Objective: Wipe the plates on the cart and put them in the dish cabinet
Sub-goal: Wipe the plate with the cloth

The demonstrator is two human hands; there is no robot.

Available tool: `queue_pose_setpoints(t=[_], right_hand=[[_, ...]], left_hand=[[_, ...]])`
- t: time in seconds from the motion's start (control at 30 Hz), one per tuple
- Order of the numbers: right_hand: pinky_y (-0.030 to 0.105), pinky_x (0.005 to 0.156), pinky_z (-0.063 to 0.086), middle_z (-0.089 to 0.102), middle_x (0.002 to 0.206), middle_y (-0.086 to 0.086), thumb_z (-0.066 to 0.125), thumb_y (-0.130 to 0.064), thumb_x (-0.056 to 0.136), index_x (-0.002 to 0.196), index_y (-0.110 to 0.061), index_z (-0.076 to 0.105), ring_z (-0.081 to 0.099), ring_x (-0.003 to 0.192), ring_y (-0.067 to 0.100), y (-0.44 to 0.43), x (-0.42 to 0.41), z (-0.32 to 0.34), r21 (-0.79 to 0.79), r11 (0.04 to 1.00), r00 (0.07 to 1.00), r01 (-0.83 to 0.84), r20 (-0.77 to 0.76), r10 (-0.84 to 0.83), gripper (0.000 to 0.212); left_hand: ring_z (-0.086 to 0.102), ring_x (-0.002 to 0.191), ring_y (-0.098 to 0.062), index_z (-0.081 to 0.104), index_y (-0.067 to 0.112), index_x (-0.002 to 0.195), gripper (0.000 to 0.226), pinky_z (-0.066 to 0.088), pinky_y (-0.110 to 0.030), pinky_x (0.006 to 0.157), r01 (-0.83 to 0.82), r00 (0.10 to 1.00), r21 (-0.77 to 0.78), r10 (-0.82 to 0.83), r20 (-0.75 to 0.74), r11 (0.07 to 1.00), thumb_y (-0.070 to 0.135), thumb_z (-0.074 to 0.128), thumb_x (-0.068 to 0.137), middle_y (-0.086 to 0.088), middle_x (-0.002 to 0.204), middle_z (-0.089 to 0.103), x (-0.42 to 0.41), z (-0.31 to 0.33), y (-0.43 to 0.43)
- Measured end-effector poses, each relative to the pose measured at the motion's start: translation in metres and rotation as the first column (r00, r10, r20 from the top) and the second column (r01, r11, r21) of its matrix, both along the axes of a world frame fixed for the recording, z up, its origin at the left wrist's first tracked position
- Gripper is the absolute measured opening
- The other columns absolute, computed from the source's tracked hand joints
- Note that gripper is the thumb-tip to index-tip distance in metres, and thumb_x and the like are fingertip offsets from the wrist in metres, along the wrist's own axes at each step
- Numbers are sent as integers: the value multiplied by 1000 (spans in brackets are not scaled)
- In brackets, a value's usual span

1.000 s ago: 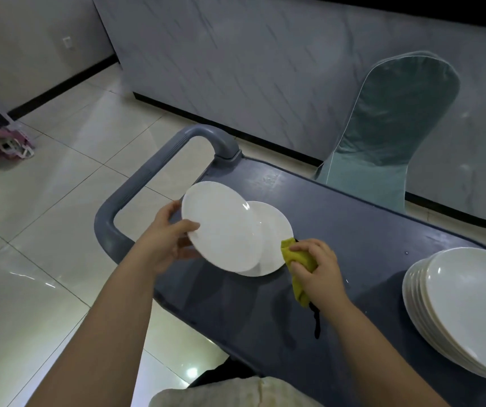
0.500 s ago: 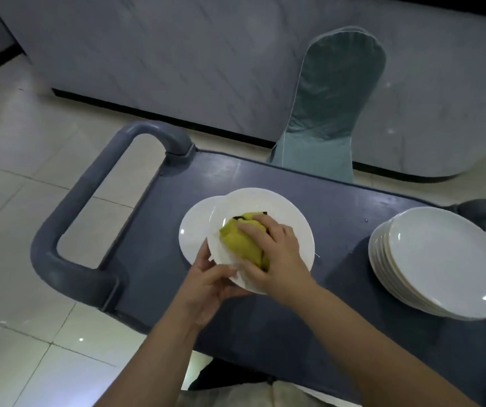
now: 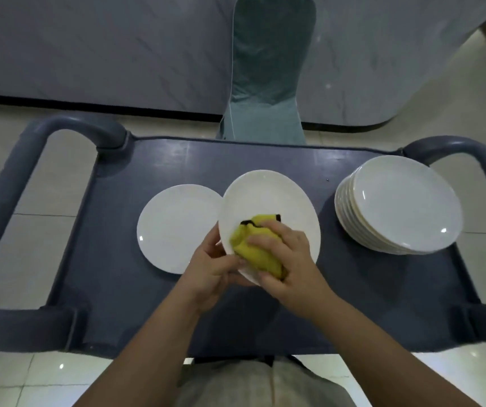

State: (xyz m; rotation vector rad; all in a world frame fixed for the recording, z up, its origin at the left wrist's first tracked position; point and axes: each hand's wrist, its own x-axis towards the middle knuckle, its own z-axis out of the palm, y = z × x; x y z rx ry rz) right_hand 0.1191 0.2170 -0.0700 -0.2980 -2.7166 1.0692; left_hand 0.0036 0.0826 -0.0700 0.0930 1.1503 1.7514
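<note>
1. Blue-grey cart (image 3: 147, 304) fills the middle of the view, with a looped handle at each end and a flat top that carries the plates.
2. Teal covered chair (image 3: 268, 69) stands just beyond the cart's far edge, against a grey marbled wall.
3. White stack of plates (image 3: 406, 201) sits on the right end of the cart top, well apart from both hands.
4. A single plate (image 3: 177, 227) lies flat on the cart, left of centre.
5. The held plate (image 3: 268, 198) is tilted and raised off the cart between the single plate and the stack. In this view its left edge overlaps the single plate's right edge.
6. The right hand (image 3: 291, 259) lies on the held plate's face, its grip curled around a yellow cloth.
7. The left hand (image 3: 209, 271) has its grip closed on the held plate's near-left rim, thumb on top.
8. The yellow cloth (image 3: 253, 245) is bunched and dark-edged, pressed against the plate's near half under the right fingers.
</note>
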Motion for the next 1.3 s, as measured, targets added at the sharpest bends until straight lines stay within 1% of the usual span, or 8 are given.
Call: queue_pose_setpoints(t=[0.27, 0.47, 0.7, 0.83, 0.97, 1.07, 1.17, 1.3], right_hand=[[17, 107, 21, 43, 143, -3, 61, -27, 80, 126, -28, 58, 41, 121, 29, 39, -13, -16, 4, 850, 847, 526, -92, -523, 46], [24, 104, 28, 42, 146, -9, 61, -28, 76, 121, -35, 56, 43, 114, 25, -7, 17, -4, 137, 988, 995, 77, -77, -67, 46], [35, 106, 32, 46, 140, -9, 62, -27, 76, 122, -32, 61, 41, 114, 27, 53, 2, 1, 130, 875, 885, 467, -72, -461, 46], [30, 107, 24, 38, 147, -10, 63, -29, 81, 125, -36, 54, 38, 123, 25, 13, -30, 14, 73, 959, 959, 274, -93, -267, 46], [39, 102, 37, 40, 147, -7, 62, -26, 75, 122, -31, 58, 41, 113, 26, 5, 39, -10, 265, 964, 1000, -3, -3, 4, 48], [50, 101, 38, 44, 144, -5, 59, -34, 79, 122, -36, 55, 42, 112, 29, 52, 54, -14, 319, 932, 983, 171, 7, -183, 43], [44, 109, 28, 39, 147, -4, 55, -36, 83, 127, -38, 51, 39, 120, 33, 67, 5, -1, 248, 865, 897, 435, -33, -442, 44], [37, 107, 28, 35, 148, -6, 56, -32, 81, 126, -35, 50, 36, 120, 28, 9, -21, 7, 126, 954, 962, 271, -60, -265, 46]], left_hand=[[67, 93, -28, 61, 27, 122, 68, 57, -44, 65, 158, 987, -21, -159, -4, 987, -8, 63, 64, -13, 109, 67, 7, -14, 0], [67, 100, -31, 61, 28, 123, 67, 57, -50, 69, 123, 992, 83, -125, 14, 989, -8, 64, 67, -9, 117, 67, -13, -14, -10], [66, 102, -30, 66, 29, 117, 67, 56, -48, 67, 249, 965, 71, -253, 62, 966, -5, 70, 60, -8, 120, 65, 0, -19, -1], [66, 102, -31, 61, 26, 122, 64, 56, -50, 69, 222, 974, 104, -226, 27, 970, -8, 61, 69, -10, 118, 65, -10, -12, 2], [64, 104, -33, 63, 28, 120, 66, 56, -51, 69, 165, 984, 80, -169, 55, 983, -9, 61, 65, -9, 119, 66, -24, -16, -5], [65, 104, -33, 67, 29, 116, 69, 56, -50, 67, 231, 970, 66, -235, 56, 971, -7, 69, 57, -9, 120, 67, -20, -17, -5], [66, 102, -34, 65, 26, 118, 69, 57, -49, 68, 298, 954, 42, -299, 34, 954, -10, 68, 59, -12, 119, 66, -11, -14, 3], [66, 100, -35, 60, 21, 122, 66, 57, -48, 68, 272, 961, 76, -275, 29, 959, -10, 64, 64, -15, 115, 66, -18, -10, 12]])
